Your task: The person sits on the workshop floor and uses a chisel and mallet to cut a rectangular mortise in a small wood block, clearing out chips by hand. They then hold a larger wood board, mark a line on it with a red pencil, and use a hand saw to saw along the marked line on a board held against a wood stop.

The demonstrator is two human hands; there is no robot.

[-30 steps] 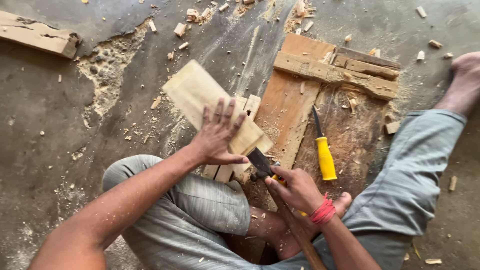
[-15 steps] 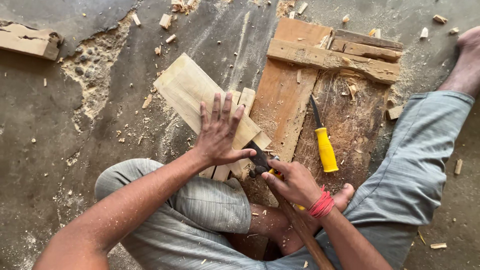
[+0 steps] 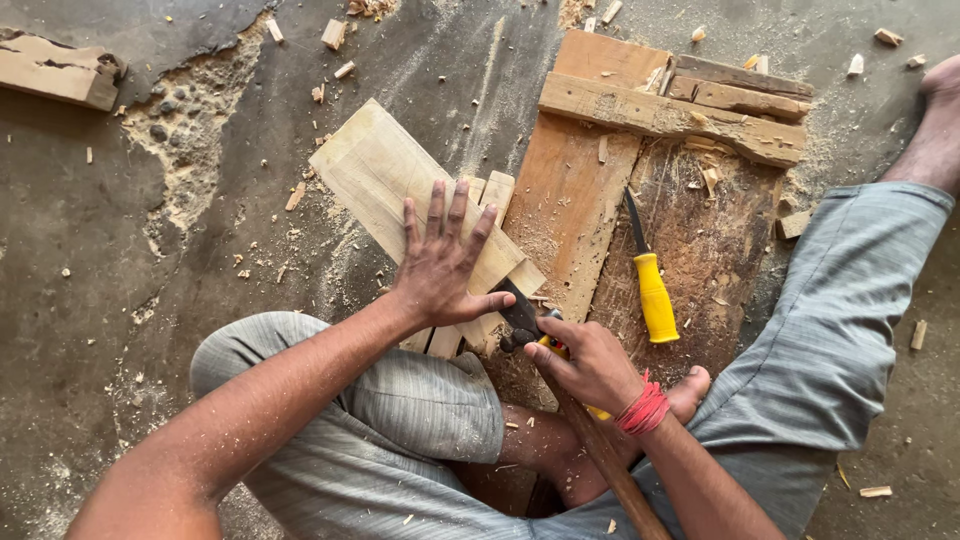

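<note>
The left hand (image 3: 440,265) lies flat, fingers spread, on a pale plank (image 3: 400,185) that runs from the upper left of the frame down toward the centre, pinning it over a few narrower wood strips (image 3: 497,190) on the concrete floor (image 3: 120,330). It grasps nothing; the palm only presses down. The right hand (image 3: 590,365), with a red thread at the wrist, is closed around a tool (image 3: 520,318) whose dark metal head sits against the plank's lower end, just below the left thumb. A long wooden handle (image 3: 610,470) runs out under that wrist toward the bottom edge; whether the hand holds the handle too, or a yellow-handled tool beneath it, I cannot tell.

Right of centre a yellow-handled chisel (image 3: 650,285) lies loose on a worn brown board (image 3: 690,270), with a rough batten (image 3: 670,115) across its top. Chips and sawdust are scattered all around.

By the look of it, the step in hand is cutting or trimming the plank's near end while the other hand steadies it. The next move would call for firm downward pressure from the left palm and keeping its thumb clear of the metal head.
</note>
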